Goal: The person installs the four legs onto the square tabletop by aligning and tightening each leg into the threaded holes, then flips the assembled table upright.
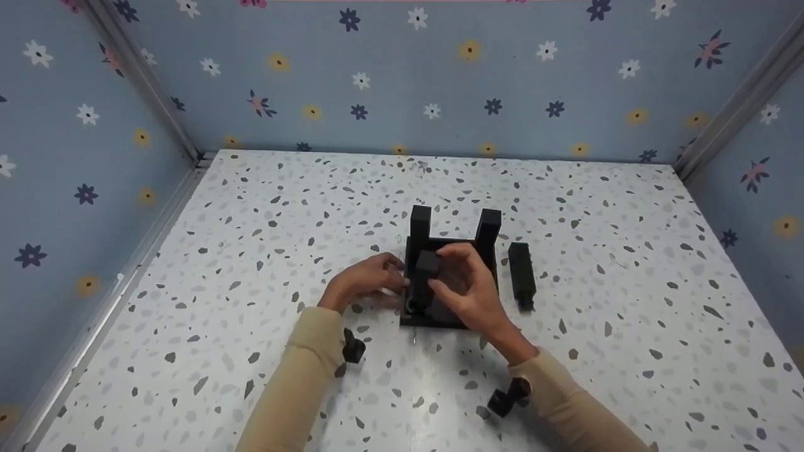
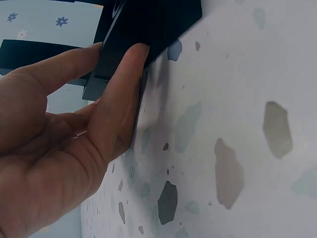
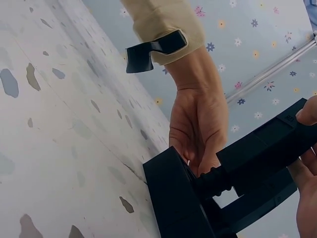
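A shallow black square base (image 1: 443, 322) lies on the table, its raised rim upward. Two black square legs stand at its far corners, a left one (image 1: 421, 223) and a right one (image 1: 488, 225). My right hand (image 1: 470, 295) pinches a third black leg (image 3: 267, 146) between thumb and fingers over the near left corner. Its threaded end (image 3: 213, 182) meets the base, part of the screw thread still showing; the leg tilts slightly. With thumb and fingers, my left hand (image 2: 64, 119) grips the base's left side. Some left fingers are hidden behind the base.
Another loose black leg (image 1: 522, 273) lies right of the base, its threaded end toward me. The speckled white table (image 1: 301, 207) meets flowered blue walls (image 1: 389, 75) at the back and sides. A black camera mount (image 1: 353, 348) sits at the left wrist.
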{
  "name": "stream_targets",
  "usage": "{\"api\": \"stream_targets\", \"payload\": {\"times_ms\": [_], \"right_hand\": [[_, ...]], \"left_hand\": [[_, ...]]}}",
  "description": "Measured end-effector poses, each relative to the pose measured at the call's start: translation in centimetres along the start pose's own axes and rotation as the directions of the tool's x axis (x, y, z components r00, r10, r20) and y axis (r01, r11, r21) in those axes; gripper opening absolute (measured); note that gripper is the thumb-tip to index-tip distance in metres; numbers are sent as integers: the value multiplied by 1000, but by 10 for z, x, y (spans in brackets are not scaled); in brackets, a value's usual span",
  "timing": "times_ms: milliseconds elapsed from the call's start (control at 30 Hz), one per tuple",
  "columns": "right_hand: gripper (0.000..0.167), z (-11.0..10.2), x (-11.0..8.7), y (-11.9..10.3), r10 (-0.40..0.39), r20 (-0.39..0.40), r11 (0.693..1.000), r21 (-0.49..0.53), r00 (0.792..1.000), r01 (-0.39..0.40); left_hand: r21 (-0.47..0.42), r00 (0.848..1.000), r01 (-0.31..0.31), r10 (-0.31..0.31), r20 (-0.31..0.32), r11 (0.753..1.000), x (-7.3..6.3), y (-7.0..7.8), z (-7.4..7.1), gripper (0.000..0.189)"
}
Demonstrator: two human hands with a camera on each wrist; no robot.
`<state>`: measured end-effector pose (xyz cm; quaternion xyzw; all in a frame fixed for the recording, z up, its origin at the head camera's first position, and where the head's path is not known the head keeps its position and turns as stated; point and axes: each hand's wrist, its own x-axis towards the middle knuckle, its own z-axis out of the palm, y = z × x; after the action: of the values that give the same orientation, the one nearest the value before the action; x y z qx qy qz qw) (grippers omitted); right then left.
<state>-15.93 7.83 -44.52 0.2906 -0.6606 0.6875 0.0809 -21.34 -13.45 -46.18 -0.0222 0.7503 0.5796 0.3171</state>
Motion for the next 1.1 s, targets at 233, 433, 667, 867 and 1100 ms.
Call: {"api": "stream_targets", "payload": {"times_ms": [233,433,667,867,1100], "right_hand": [[41,4,2,-1,31,18,999,13,999,-32],[43,7,2,-1,35,36,997,60,999,-37],[42,9,1,2,8,91,996,90,996,-16],[42,8,1,6,-1,118,996,89,993,-10],[42,12,2,-1,-91,105,995,-30,990,95]], "left_hand": [[32,1000,-29,29,13,999,0,0,-1,47],[44,1000,-18,18,3,999,-1,1,-1,48],[25,1000,7,-7,-7,1000,-2,1,1,51],[8,1000,7,-7,-4,1000,-2,1,1,53],[-13,1000,5,-5,-2,1000,-1,0,0,51]]}}
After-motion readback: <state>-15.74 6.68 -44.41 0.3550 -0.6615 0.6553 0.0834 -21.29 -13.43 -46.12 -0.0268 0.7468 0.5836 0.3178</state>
